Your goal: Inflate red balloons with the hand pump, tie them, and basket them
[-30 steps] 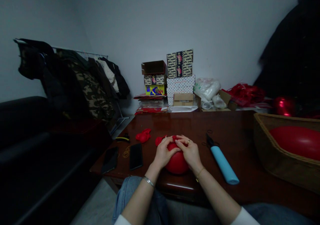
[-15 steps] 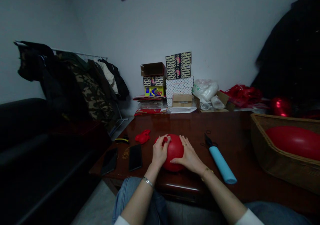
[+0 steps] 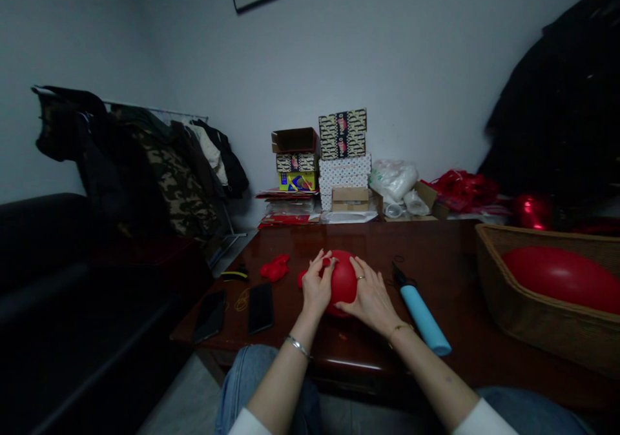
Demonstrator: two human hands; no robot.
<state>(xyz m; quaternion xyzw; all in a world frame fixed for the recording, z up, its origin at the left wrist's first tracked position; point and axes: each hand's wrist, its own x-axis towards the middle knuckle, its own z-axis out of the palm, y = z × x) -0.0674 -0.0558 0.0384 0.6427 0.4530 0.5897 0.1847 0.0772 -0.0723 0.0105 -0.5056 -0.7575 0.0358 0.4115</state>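
Left hand: my left hand (image 3: 317, 288) is at the left side of the red balloon (image 3: 343, 283), thumb and fingers pinching its small rolled neck near the top
Right hand: my right hand (image 3: 375, 299) is spread along the balloon's right side, fingers up and thumb lower, cupping it without closing round it
Red balloon: blown up and round, between my two hands, over the near part of the brown tabletop (image 3: 387, 238)
Small red piece: a bit of red (image 3: 301, 279) shows just beside my left hand, too hidden for me to tell what it is
Limp red bundle: a crumpled red bundle (image 3: 275, 268) lies farther left on the tabletop
Phones: one dark phone (image 3: 260, 308) lies left of my hands, another dark phone (image 3: 210, 315) near the left edge, with yellow string (image 3: 241, 300) between them
Pump: the light blue pump (image 3: 426, 319) lies slantwise to the right of my right hand, its black tip pointing away from me
Basket: the wicker basket (image 3: 533, 332) stands at the far right, a large red balloon (image 3: 557, 273) inside it
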